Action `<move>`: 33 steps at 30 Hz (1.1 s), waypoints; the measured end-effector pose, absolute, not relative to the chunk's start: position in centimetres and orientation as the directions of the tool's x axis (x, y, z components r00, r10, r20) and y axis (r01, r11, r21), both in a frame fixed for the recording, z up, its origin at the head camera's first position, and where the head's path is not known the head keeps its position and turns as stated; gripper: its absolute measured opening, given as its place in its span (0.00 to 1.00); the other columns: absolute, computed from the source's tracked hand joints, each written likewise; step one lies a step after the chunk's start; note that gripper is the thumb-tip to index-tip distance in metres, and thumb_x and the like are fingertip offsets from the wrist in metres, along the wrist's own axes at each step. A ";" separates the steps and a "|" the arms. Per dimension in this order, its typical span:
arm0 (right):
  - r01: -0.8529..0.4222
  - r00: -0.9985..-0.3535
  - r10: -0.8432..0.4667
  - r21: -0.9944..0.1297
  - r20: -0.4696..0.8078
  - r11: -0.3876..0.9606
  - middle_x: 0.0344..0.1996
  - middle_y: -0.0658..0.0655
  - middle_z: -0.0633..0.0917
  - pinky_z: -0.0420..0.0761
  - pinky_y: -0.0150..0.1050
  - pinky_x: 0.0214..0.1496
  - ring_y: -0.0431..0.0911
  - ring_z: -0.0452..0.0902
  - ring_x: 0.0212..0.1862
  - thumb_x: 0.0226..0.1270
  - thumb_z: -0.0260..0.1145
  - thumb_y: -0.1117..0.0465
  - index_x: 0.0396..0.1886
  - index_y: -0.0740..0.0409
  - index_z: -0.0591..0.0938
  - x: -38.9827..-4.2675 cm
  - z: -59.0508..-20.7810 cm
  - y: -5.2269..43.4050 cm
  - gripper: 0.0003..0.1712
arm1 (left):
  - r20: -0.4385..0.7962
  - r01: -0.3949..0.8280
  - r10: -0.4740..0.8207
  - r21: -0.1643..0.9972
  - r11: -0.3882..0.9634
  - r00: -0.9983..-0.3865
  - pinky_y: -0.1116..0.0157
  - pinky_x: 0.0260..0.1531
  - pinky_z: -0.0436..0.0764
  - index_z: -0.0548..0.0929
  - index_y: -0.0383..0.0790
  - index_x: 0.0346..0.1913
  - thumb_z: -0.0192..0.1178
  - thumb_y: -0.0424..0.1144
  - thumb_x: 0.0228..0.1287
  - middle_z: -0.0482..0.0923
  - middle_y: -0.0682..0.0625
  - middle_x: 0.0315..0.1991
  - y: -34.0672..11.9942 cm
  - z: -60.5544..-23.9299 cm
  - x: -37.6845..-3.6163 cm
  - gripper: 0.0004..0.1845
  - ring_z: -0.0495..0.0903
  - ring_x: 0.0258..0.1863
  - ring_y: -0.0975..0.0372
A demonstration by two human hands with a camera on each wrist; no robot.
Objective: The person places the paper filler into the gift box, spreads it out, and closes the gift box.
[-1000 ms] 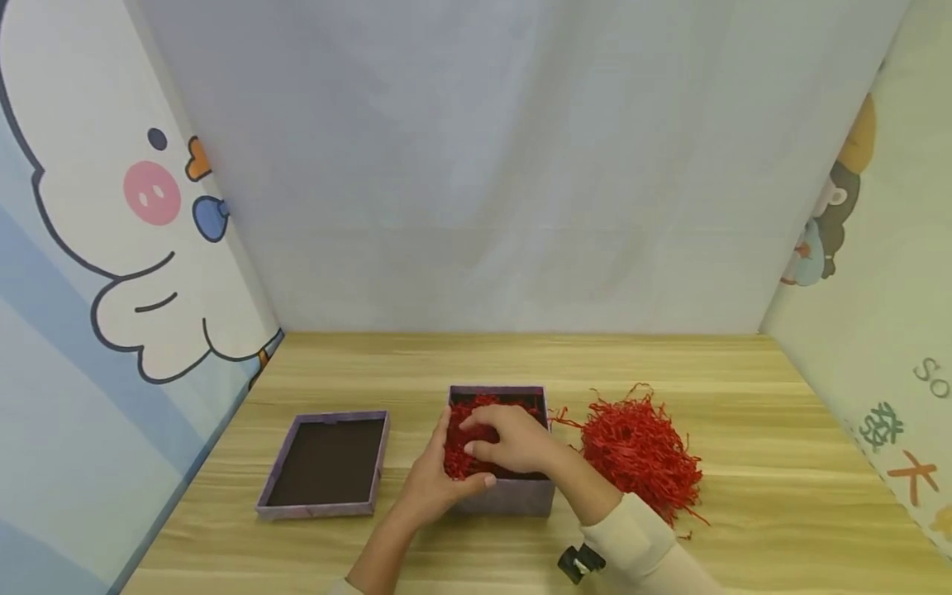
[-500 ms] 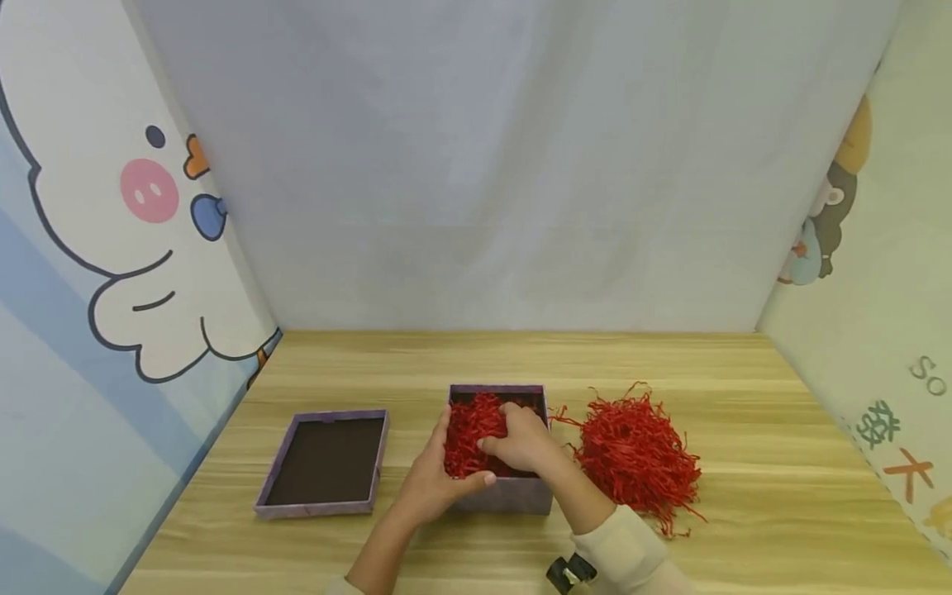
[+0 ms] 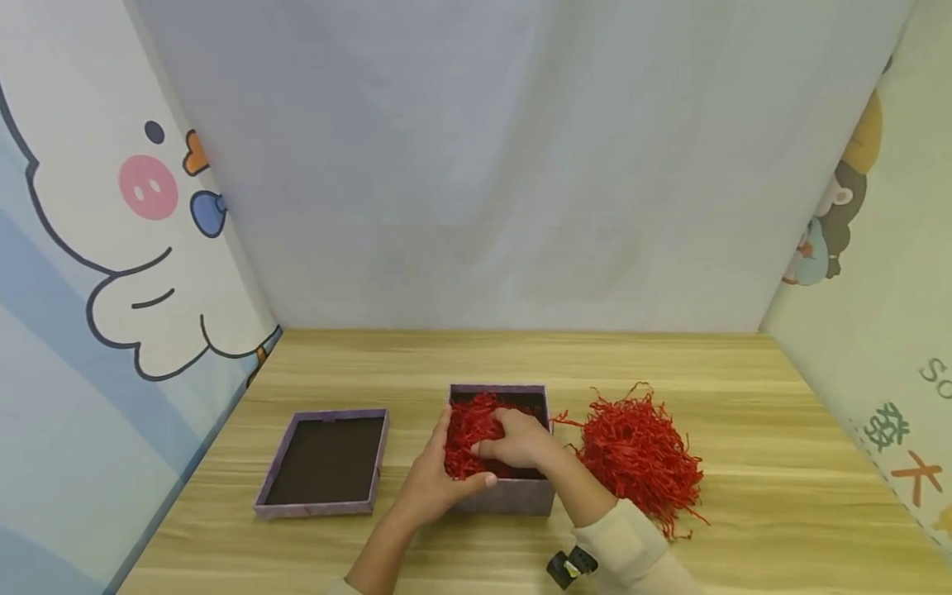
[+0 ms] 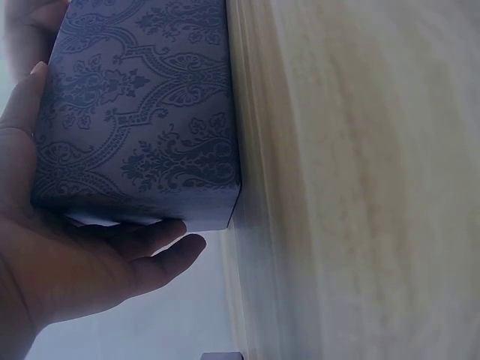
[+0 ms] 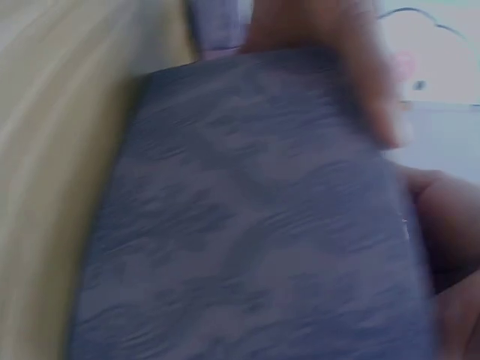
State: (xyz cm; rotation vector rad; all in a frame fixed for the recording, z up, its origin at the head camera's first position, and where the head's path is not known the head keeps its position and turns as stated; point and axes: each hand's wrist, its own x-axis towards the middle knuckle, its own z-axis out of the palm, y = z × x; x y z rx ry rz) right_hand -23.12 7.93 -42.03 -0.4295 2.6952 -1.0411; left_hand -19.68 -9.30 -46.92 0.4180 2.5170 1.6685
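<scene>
A purple patterned box (image 3: 513, 497) stands on the table, with red shredded paper (image 3: 468, 426) inside, mostly in its left part. My left hand (image 3: 431, 487) holds the box by its near left corner, thumb along the front wall and fingers on the left side. In the left wrist view, that hand (image 4: 82, 262) wraps the corner of the damask-patterned box (image 4: 135, 105). My right hand (image 3: 521, 442) reaches in over the right wall. Its thumb and fingers grip some of the shreds, which hide the fingertips. The right wrist view is blurred; the box wall (image 5: 247, 217) fills most of it.
The box's lid (image 3: 323, 461) lies inside up at the left, dark within a purple rim. A loose heap of red shredded paper (image 3: 640, 454) sits right of the box, a few strands stretching toward it. A pale curtain (image 3: 506, 165) closes off the back of the table.
The right hand's fingers have drawn back to the right and dug into the shredded paper, which shows more at the box's left. The left hand keeps its place on the corner.
</scene>
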 end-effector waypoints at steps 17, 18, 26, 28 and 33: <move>-0.142 -0.647 -0.749 -0.943 -0.140 0.300 0.36 0.56 0.84 0.78 0.38 0.34 0.43 0.77 0.32 0.64 0.58 0.67 0.47 0.66 0.82 -24.1 -42.0 7.9 0.14 | 0.060 0.175 0.275 0.892 0.416 -0.960 0.40 0.54 0.63 0.38 0.51 0.74 0.71 0.54 0.48 0.46 0.41 0.71 -9.4 -46.9 -19.4 0.60 0.54 0.65 0.42; -0.156 -0.639 -0.753 -0.931 -0.160 0.331 0.35 0.55 0.84 0.77 0.37 0.32 0.42 0.75 0.29 0.64 0.58 0.67 0.47 0.65 0.82 -24.3 -42.3 7.7 0.14 | 0.061 0.177 0.277 0.890 0.419 -0.959 0.40 0.54 0.63 0.38 0.51 0.74 0.71 0.54 0.48 0.46 0.41 0.71 -9.4 -46.9 -19.4 0.60 0.54 0.66 0.43; -0.246 -0.639 -0.715 -0.805 -0.284 0.540 0.30 0.48 0.84 0.71 0.32 0.26 0.40 0.69 0.22 0.60 0.56 0.68 0.45 0.62 0.84 -24.7 -43.4 6.6 0.16 | 0.066 0.195 0.294 0.879 0.435 -0.953 0.43 0.54 0.66 0.37 0.50 0.74 0.69 0.59 0.47 0.44 0.42 0.72 -9.4 -46.7 -19.4 0.61 0.54 0.65 0.42; -0.237 -0.649 -0.705 -0.805 -0.285 0.544 0.33 0.48 0.84 0.72 0.33 0.27 0.40 0.70 0.24 0.60 0.57 0.68 0.44 0.62 0.84 -24.7 -43.4 6.5 0.15 | 0.066 0.196 0.298 0.881 0.431 -0.952 0.43 0.54 0.66 0.37 0.50 0.74 0.69 0.59 0.48 0.44 0.42 0.72 -9.3 -46.6 -19.4 0.61 0.54 0.65 0.42; -0.226 -0.665 -0.701 -0.826 -0.257 0.517 0.37 0.49 0.84 0.75 0.34 0.29 0.40 0.74 0.27 0.61 0.58 0.66 0.45 0.60 0.84 -24.3 -43.2 6.6 0.15 | 0.058 0.184 0.305 0.897 0.402 -0.951 0.43 0.54 0.66 0.36 0.48 0.74 0.69 0.58 0.48 0.43 0.41 0.72 -9.5 -46.5 -19.4 0.61 0.53 0.66 0.42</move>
